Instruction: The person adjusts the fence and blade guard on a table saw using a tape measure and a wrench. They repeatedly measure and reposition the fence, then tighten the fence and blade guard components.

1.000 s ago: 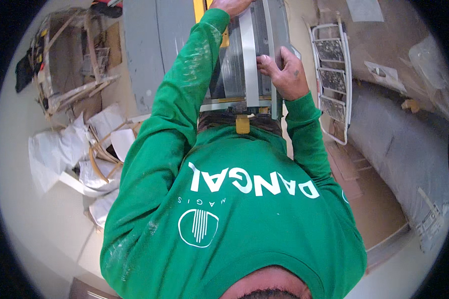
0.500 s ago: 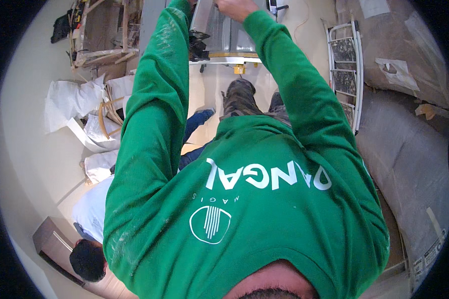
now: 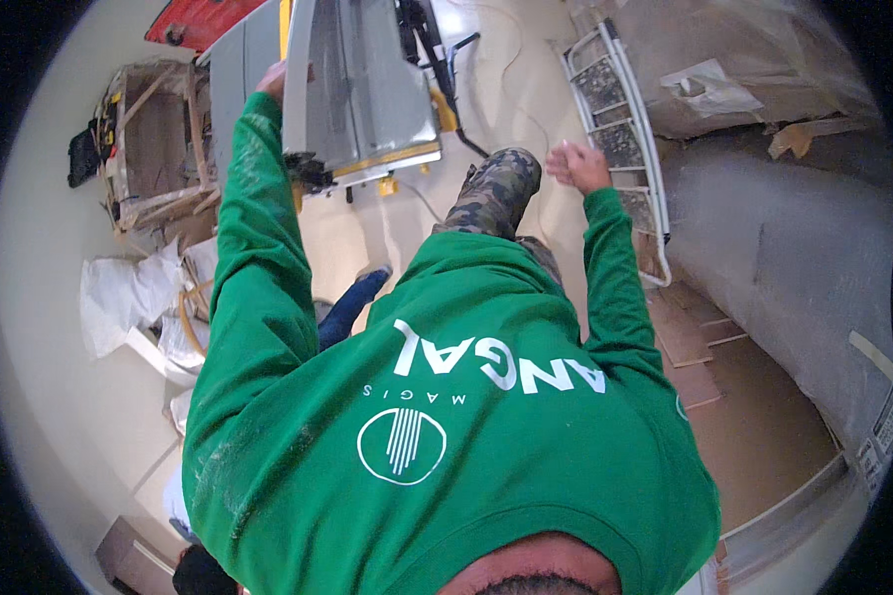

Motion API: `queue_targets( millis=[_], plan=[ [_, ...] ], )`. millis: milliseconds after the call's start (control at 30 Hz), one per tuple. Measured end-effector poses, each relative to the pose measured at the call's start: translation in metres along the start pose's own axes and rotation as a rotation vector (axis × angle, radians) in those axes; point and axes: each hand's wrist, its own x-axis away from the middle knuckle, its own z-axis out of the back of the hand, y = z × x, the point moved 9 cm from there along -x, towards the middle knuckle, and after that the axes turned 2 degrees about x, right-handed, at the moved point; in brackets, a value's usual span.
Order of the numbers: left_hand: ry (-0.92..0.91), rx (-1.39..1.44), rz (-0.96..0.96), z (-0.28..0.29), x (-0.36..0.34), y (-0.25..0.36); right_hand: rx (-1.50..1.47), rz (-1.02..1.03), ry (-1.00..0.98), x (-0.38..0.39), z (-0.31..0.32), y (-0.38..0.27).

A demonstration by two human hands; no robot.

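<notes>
My left hand point(image 3: 273, 81) is raised at the upper left, closed at the long pale strip point(image 3: 301, 89) beside a yellow bar point(image 3: 285, 28) on a grey table machine point(image 3: 367, 89); what exactly it grips is partly hidden. My right hand point(image 3: 575, 164) hangs in the air right of the machine, fingers loosely bent and apart, holding nothing. Dark fittings point(image 3: 310, 171) sit at the machine's front left corner, and a small yellow block point(image 3: 387, 186) is at its front edge.
A white step ladder point(image 3: 627, 144) lies along the right, beside plastic-covered bulky shapes point(image 3: 774, 258). A wooden frame point(image 3: 189, 139) and white sheets point(image 3: 129, 297) are at left. A co-worker's dark-clad leg point(image 3: 352, 302) shows behind my left arm. A cord point(image 3: 511, 69) runs over the floor.
The machine appears further up-left with more floor showing. My right hand has left it and moved right and down. A co-worker has appeared at left and is now mostly hidden by my body.
</notes>
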Motion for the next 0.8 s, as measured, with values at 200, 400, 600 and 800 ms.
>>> queue_targets(
  millis=[200, 400, 600, 800],
  plan=[
    [0.200, 0.240, 0.325, -0.015, 0.020, -0.011, 0.017, -0.149, 0.028, -0.014, 0.059, 0.085],
    [0.297, 0.763, 0.282, -0.038, 0.051, 0.018, -0.087, -0.259, -0.062, -0.077, 0.069, 0.075],
    [0.338, 0.625, 0.360, -0.024, 0.073, 0.058, 0.176, -0.307, -0.346, -0.202, 0.050, -0.009],
    [0.302, 0.787, 0.506, -0.034, 0.076, 0.064, 0.326, -0.025, -0.318, -0.342, 0.038, -0.172]
  ],
)
